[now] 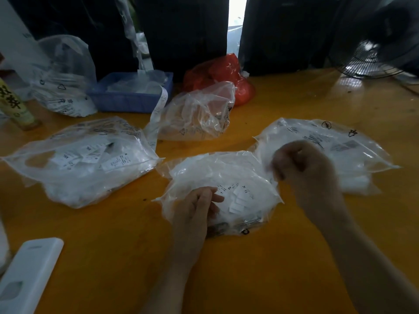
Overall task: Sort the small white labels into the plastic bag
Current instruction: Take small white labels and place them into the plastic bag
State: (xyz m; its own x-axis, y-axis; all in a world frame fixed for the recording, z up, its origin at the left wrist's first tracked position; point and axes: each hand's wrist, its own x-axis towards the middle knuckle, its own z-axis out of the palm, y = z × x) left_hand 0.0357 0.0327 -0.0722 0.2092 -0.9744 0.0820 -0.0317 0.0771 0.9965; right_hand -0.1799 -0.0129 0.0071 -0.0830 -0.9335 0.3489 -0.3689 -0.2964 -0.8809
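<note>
Glossy yellow table (294,257), dark curtains (181,30) with bright gap, black fan (371,57) at right
</note>
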